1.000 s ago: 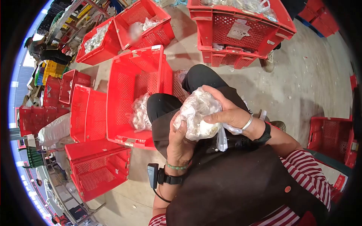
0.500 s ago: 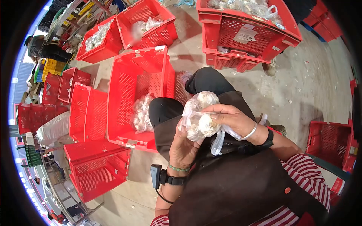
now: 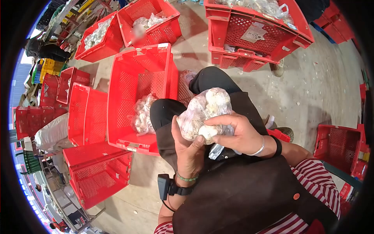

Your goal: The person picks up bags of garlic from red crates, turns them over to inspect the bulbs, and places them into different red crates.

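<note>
A clear plastic bag of garlic bulbs (image 3: 199, 107) is held above my lap between both hands. My left hand (image 3: 188, 154) grips its lower left side, with the thumb pressed near the bottom. On the right, my right hand (image 3: 246, 134) has its thumb and fingers closed on the bag around one white bulb. The bag's loose plastic end hangs below, partly covered by the hands. Just left of my knee, another bag of garlic (image 3: 144, 115) lies inside a large red crate (image 3: 120, 97).
Red crates with bagged garlic stand at the far left (image 3: 107, 46) and in a stack (image 3: 257, 35) ahead. More red crates (image 3: 97, 171) stand to the left, beside a metal rack. At the right edge is another red crate (image 3: 337, 146). A person (image 3: 48, 50) is at the far left.
The bag has been turned in my hands, and a bulb now shows at its top. My right hand has moved slightly lower and regripped; my left thumb now presses the bag's lower edge.
</note>
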### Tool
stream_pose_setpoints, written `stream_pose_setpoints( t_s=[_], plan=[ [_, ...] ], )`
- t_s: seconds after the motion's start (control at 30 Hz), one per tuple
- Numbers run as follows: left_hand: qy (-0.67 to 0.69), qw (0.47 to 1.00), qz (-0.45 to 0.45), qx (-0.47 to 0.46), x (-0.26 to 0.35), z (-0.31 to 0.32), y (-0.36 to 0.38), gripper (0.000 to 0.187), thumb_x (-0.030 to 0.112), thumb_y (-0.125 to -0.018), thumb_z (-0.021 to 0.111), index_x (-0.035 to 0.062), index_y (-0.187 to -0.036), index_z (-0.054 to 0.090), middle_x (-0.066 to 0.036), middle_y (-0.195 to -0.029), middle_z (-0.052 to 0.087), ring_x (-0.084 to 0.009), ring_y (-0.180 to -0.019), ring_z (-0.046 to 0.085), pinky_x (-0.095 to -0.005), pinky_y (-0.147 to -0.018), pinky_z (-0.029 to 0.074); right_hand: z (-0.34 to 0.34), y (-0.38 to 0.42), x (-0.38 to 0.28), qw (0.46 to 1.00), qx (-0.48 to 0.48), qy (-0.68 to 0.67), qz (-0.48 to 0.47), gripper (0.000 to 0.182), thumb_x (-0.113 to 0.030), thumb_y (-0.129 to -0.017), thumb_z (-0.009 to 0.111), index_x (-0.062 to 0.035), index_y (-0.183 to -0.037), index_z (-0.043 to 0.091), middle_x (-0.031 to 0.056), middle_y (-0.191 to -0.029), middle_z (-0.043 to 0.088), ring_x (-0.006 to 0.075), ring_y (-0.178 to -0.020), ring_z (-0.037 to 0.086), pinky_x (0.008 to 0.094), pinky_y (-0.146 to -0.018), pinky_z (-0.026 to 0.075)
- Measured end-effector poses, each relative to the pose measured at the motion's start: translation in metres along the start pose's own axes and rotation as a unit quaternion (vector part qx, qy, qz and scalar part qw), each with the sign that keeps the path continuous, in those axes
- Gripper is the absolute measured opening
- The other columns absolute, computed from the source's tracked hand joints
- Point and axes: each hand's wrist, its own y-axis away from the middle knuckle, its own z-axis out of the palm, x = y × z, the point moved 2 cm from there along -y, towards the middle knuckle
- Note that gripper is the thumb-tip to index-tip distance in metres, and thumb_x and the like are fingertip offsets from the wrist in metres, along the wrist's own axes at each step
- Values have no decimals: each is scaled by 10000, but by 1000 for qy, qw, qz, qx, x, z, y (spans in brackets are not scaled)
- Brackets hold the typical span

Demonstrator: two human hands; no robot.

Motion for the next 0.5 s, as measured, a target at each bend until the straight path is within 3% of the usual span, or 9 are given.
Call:
stream_pose_setpoints(
  t_s=[0.1,0.33,0.43,0.5],
  plan=[
    [-14,999,25,-28,0,0,0,905,-53,-770,664,126,-1483,136,-155,-1413,370,-288,-1274,426,-422,-1034,397,-2,1,-5,994,-12,-100,33,312,-66,-773,695,-24,-1080,656,123,-1057,642,191,-1011,596,315,-892,461],
    [-51,996,60,-52,-5,-4,2,955,-38,-771,702,138,-1487,96,-144,-1417,346,-279,-1278,410,-438,-1051,371,-7,5,-11,997,-35,-54,50,269,-62,-814,679,-10,-1077,660,106,-1039,657,169,-1008,597,307,-894,458],
    [16,999,0,-40,-2,-6,-1,891,23,-803,704,134,-1479,135,-129,-1412,364,-266,-1280,413,-435,-1049,376,-8,3,-10,990,-50,-115,68,316,-85,-826,689,-9,-1129,642,106,-1053,656,162,-1017,598,306,-897,460],
    [40,998,-46,-25,-3,-7,0,826,91,-839,692,131,-1471,163,-120,-1409,378,-254,-1285,412,-426,-1051,378,-8,5,-4,995,-79,-67,8,394,-114,-873,669,12,-1233,570,95,-1183,613,134,-1096,554,292,-939,441]
  ],
)
